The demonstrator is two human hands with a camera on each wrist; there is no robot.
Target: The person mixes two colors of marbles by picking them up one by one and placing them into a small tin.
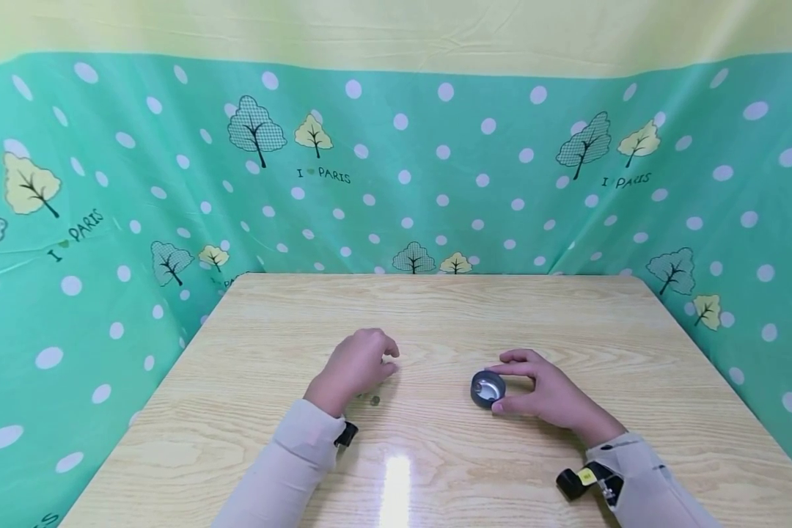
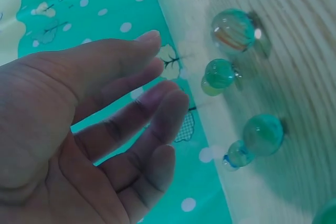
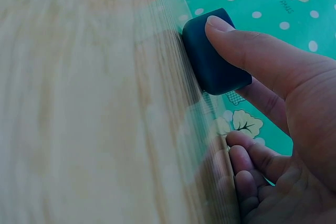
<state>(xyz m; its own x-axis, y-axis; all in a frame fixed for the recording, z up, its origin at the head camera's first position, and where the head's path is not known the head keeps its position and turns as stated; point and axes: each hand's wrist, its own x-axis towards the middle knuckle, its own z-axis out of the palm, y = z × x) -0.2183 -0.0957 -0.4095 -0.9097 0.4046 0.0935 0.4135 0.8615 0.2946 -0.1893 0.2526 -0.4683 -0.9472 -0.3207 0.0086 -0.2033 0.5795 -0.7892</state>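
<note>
Right hand: the right hand [image 1: 554, 396] rests on the table, thumb and forefinger pinching a small round dark container [image 1: 488, 389] from its right side; in the right wrist view the thumb [image 3: 247, 51] presses flat on the container's dark blue wall [image 3: 212, 56] while the other fingers curl loosely beneath.
Left hand: the left hand [image 1: 356, 367] hovers low over the table with fingers loosely bent and holding nothing; the left wrist view shows the palm [image 2: 79, 129] open and the fingers relaxed, apart from the marbles.
Container: it sits on the table a little right of centre, its open top showing a pale inside, well apart from the left hand.
Marbles: several greenish glass marbles [image 2: 232, 30] lie on the wood just beside the left hand; in the head view only one small one [image 1: 375, 400] shows near the wrist.
Table: a light wooden table [image 1: 435, 315].
Surround: a green curtain [image 1: 138, 183] with white dots and trees hangs behind and along both sides.
</note>
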